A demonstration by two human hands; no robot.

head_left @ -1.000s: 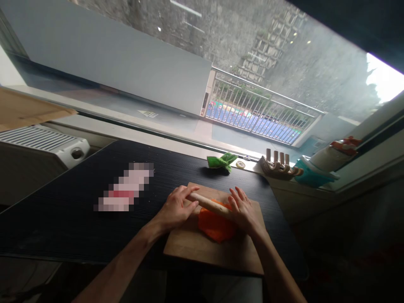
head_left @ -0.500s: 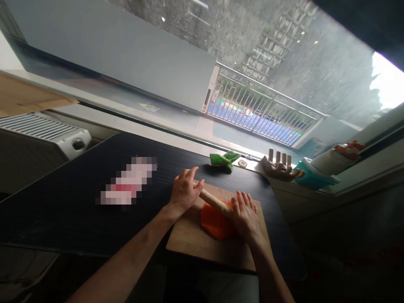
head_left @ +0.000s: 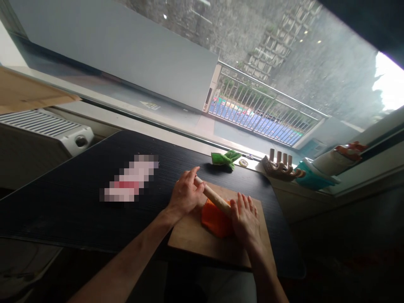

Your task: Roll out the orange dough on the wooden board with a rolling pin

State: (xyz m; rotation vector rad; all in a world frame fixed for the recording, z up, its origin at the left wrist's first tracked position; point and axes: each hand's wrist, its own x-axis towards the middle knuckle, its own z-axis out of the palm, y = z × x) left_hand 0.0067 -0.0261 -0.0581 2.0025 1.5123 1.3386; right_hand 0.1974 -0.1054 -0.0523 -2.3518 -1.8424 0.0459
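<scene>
A pale wooden rolling pin [head_left: 215, 198] lies slantwise across a flattened orange sheet [head_left: 214, 221], which looks like dough or clay, on a wooden board [head_left: 202, 247]. My left hand [head_left: 187, 191] rests on the pin's far left end, its fingers stretched out and the thumb apart from them. On the pin's other end lies my right hand [head_left: 245, 214], flat with fingers spread, hiding that end and the sheet's right edge. Both palms press from above; neither hand is wrapped round the pin.
The board lies on a black table [head_left: 78, 210]. Behind it are a crumpled green item [head_left: 225, 158] and a small roll of tape [head_left: 243, 163]. A brown rack-like object [head_left: 279, 166] and a teal container [head_left: 312, 174] stand by the window. Left is a blurred-out pinkish item [head_left: 129, 179].
My hands and the rolling pin have shifted very slightly, and a little more of the pin's left end shows. The whole view has moved a little too.
</scene>
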